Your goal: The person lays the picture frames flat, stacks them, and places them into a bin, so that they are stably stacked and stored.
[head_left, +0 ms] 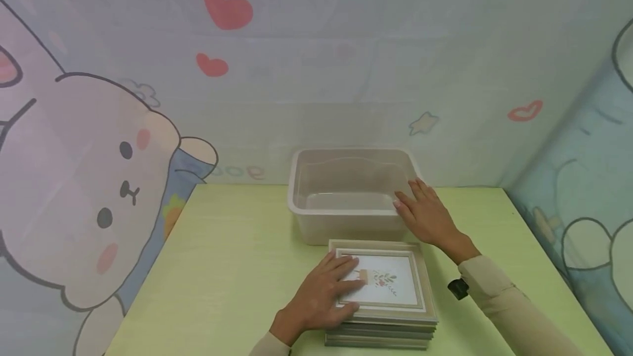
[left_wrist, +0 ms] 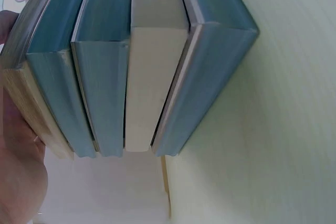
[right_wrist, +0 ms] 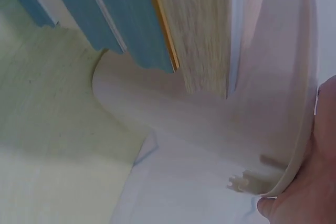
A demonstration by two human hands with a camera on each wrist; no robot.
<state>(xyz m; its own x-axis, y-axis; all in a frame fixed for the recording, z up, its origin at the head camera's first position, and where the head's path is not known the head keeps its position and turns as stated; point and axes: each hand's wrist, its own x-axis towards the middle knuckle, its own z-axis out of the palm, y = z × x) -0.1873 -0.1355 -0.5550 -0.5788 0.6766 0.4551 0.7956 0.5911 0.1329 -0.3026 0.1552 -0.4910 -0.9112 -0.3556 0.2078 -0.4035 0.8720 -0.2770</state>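
Note:
A stack of picture frames (head_left: 381,326) lies at the front of the table, blue, cream and wood-toned edges showing in the left wrist view. The top picture frame (head_left: 424,284) has a beige border around a print of a leafy plant. My left hand (head_left: 321,293) rests on its left side with the fingers extended over the print. Just behind the stack stands a whitish plastic bin (head_left: 346,228). My right hand (head_left: 430,218) lies over the bin's right front rim, fingers straight and reaching over the opening. In the right wrist view, part of that hand (right_wrist: 304,198) is outside the rim.
The light green table (head_left: 237,257) ends at a cloth backdrop (head_left: 316,81) printed with hearts and a cartoon animal. The bin stands close to that backdrop. A small black object (head_left: 458,289) is at the right sleeve's cuff.

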